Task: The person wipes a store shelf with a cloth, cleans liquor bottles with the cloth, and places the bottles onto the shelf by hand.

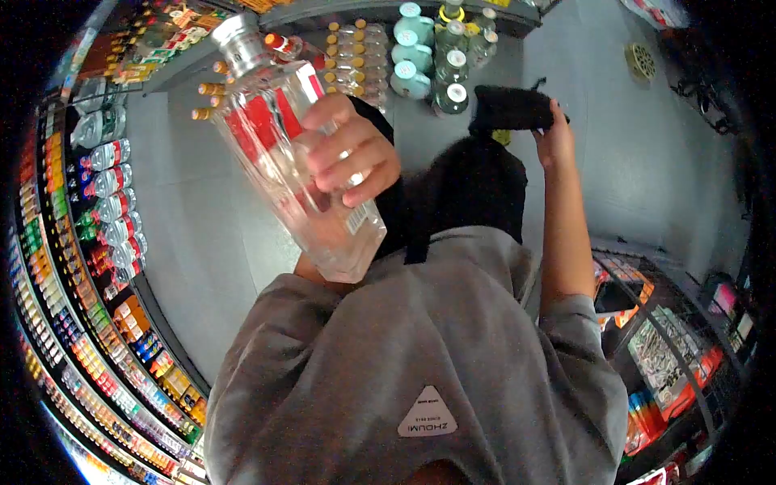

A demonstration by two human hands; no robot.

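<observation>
A large clear glass bottle (pixel 267 162) with a silver cap and a red label is tilted close to the camera, its cap toward the upper left. My left hand (pixel 352 153) wraps its fingers round the bottle's side. To the right, my right hand (pixel 556 137) is closed on the end of a black fuzzy cloth (pixel 513 109), held out over the floor. Its fingertips are partly hidden by the cloth.
Shelves packed with small drinks (pixel 89 323) curve along the left, beside large water bottles (pixel 113 182). Gold-capped bottles (pixel 347 61), teal bottles (pixel 412 52) and dark green bottles (pixel 453 69) stand ahead. A wire rack (pixel 679 356) with packets is at right.
</observation>
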